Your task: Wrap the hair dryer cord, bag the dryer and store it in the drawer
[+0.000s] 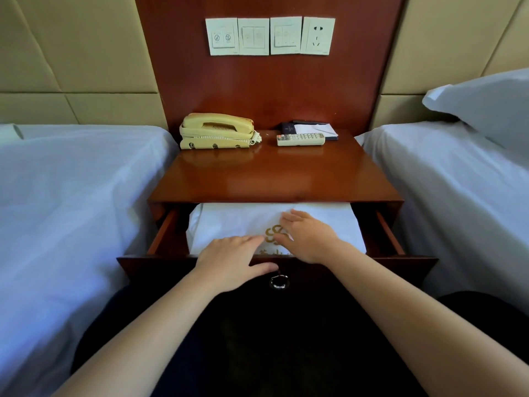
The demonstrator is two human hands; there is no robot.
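White bag (pixel 229 222), gold emblem printed on top, lies flat in the open drawer (pixel 164 233) and fills most of its width. Contents hidden. Its rear edge runs under the counter (pixel 272 179), so I cannot tell its long axis. My left grip (pixel 232 259) and right grip (pixel 309 236) rest on the bag, fingers straight, clamping nothing. On the counter: telephone (pixel 217 131), remote control (pixel 300 139).

The white bag (pixel 229 222) fills most of the open drawer (pixel 163 233), leaving only dark slots along both side walls. The surface (pixel 272 179) overhangs the drawer's back. The left bed (pixel 71 196) and right bed (pixel 458 196) crowd its flanks. The telephone (pixel 217 130) and remote (pixel 300 139) sit rearward, with room before them.
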